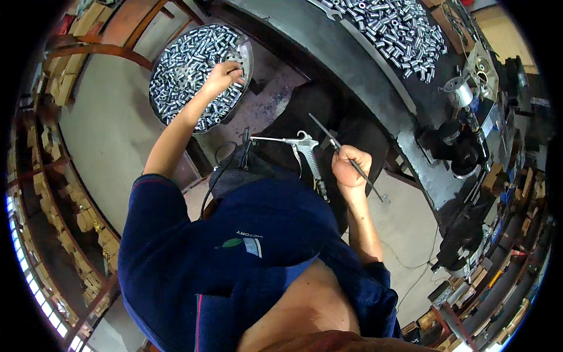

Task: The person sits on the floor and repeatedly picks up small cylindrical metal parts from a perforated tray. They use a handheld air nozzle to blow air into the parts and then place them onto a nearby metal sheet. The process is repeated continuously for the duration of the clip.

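At the upper left, my left hand is over a round metal tray heaped with small shiny metal sleeves. Its fingers are bent and apart, with a dark gap between them, and I make out no sleeve in them. My right hand, in front of my body, is closed around a slim dark rod-like tool, which looks like a file. The tool slants, one end pointing up and left, the other passing below my wrist. Between my hands, a grey air blow gun lies across my lap, its thin nozzle pointing left.
A dark workbench curves along the right, with a large pile of metal sleeves and a wrench at its far end. A black and silver device stands at its right side. A wooden chair is behind the tray.
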### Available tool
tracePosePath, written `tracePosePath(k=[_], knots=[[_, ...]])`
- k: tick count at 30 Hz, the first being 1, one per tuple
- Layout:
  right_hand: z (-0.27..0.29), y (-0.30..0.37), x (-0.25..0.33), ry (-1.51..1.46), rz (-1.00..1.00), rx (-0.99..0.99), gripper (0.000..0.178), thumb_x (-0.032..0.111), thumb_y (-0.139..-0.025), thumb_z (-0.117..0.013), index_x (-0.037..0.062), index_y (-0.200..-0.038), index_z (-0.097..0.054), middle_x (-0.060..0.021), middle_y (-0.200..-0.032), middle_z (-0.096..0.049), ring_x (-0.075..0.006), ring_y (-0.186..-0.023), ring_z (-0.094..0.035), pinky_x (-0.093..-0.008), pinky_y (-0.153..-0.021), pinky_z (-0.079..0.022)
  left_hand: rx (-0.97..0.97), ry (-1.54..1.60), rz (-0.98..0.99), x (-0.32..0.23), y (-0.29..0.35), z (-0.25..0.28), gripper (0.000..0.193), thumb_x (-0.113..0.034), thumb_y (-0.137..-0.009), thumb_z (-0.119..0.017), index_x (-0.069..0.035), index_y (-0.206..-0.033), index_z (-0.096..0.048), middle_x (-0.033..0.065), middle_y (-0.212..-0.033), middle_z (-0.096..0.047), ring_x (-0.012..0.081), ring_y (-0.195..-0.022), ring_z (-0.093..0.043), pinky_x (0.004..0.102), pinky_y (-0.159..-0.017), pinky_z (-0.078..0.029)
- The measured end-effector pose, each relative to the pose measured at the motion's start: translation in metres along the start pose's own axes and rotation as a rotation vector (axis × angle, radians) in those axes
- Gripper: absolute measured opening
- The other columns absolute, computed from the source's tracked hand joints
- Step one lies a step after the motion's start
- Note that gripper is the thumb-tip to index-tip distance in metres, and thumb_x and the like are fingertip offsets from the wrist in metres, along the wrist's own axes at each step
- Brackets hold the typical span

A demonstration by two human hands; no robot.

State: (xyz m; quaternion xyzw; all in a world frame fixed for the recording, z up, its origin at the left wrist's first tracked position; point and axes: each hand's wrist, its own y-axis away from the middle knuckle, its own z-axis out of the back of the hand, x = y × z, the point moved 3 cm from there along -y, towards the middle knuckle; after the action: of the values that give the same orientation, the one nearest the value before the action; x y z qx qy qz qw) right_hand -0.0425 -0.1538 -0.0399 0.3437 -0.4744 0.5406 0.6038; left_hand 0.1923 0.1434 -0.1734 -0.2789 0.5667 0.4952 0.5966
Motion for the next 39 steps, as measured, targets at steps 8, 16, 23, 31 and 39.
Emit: tracePosePath(k=[8, 16, 23, 31, 39], knots=[[-0.014, -0.022, 0.024, -0.120, 0.052, 0.197, 0.022, 0.005, -0.058, -0.049, 0.0036, -0.053, -0.028, -0.0034, -0.052, -0.022, -0.0079, -0.048, -0.024, -0.0280, -0.043, -0.019, 0.303, 0.518, -0.030, -0.110, 0.081, -0.086, 0.031, -0.020, -0.087, -0.057, 0.002, -0.108, -0.058, 0.0074, -0.081, -0.059, 0.0113, -0.065, -0.052, 0.0222, -0.064, -0.043], [-0.008, -0.032, 0.036, -0.122, 0.101, 0.192, 0.027, 0.010, -0.061, -0.054, 0.0039, -0.055, -0.029, -0.0054, -0.053, -0.021, -0.0110, -0.048, -0.023, -0.0291, -0.043, -0.020, 0.539, 0.861, 0.066, -0.134, 0.095, -0.118, 0.031, -0.028, -0.089, -0.052, 0.001, -0.101, -0.059, 0.0033, -0.063, -0.048, 0.0084, -0.048, -0.037, 0.0275, -0.059, -0.037], [-0.012, -0.037, 0.040, -0.105, 0.229, 0.192, 0.030, 0.010, -0.060, -0.058, 0.0028, -0.055, -0.029, -0.0082, -0.052, -0.023, -0.0189, -0.045, -0.024, -0.0311, -0.041, -0.024, 0.591, 0.849, 0.140, -0.142, 0.097, -0.132, 0.033, -0.030, -0.089, -0.052, 0.001, -0.095, -0.061, 0.0049, -0.057, -0.049, 0.0081, -0.040, -0.036, 0.0243, -0.050, -0.034], [-0.008, -0.034, 0.047, 0.038, 0.256, 0.215, 0.019, 0.010, -0.056, -0.059, 0.0022, -0.054, -0.041, -0.0161, -0.050, -0.044, -0.0306, -0.044, -0.049, -0.0358, -0.042, -0.035, 0.491, 0.388, 0.051, -0.159, 0.094, -0.133, 0.024, -0.019, -0.085, -0.061, 0.004, -0.089, -0.063, 0.0074, -0.061, -0.056, 0.0086, -0.045, -0.047, 0.0203, -0.042, -0.038], [-0.010, -0.029, 0.045, 0.091, 0.290, 0.131, 0.018, 0.008, -0.057, -0.058, 0.0019, -0.054, -0.041, -0.0137, -0.051, -0.043, -0.0279, -0.044, -0.046, -0.0338, -0.043, -0.036, 0.606, 0.131, -0.257, -0.190, 0.096, -0.139, 0.014, -0.004, -0.079, -0.064, 0.003, -0.092, -0.064, 0.0060, -0.086, -0.060, 0.0095, -0.066, -0.056, 0.0211, -0.060, -0.046]])
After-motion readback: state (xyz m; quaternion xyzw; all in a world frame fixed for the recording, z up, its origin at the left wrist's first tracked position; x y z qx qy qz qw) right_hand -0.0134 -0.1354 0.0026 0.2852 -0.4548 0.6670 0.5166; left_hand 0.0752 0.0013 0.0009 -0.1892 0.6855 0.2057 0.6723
